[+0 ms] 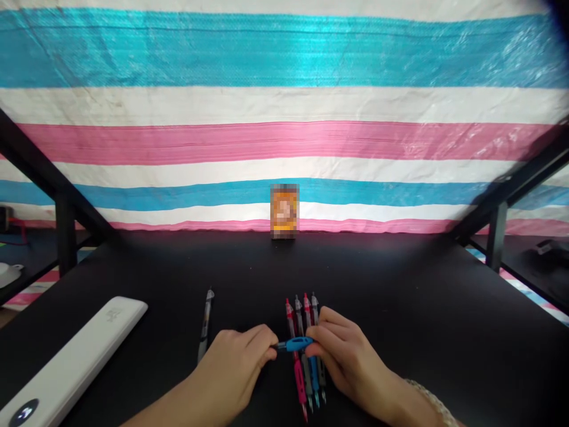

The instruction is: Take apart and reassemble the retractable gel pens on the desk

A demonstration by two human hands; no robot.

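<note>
A pen with a blue grip (299,344) is held level between my two hands. My left hand (240,362) pinches its dark end at the left, and my right hand (353,359) is closed on the other end, hiding part of it. Below and behind that pen, several pens (300,379) lie side by side on the black table (178,273), with red, grey and blue parts showing. My right hand partly covers this row. Another pen (205,320), clear and grey, lies by itself just beyond my left hand.
A long white device with a round dark display (80,359) lies at the left. A small orange packet (284,210), blurred out, stands at the table's back edge. Black metal bars (66,231) flank both sides, and a striped plastic sheet (284,142) hangs behind.
</note>
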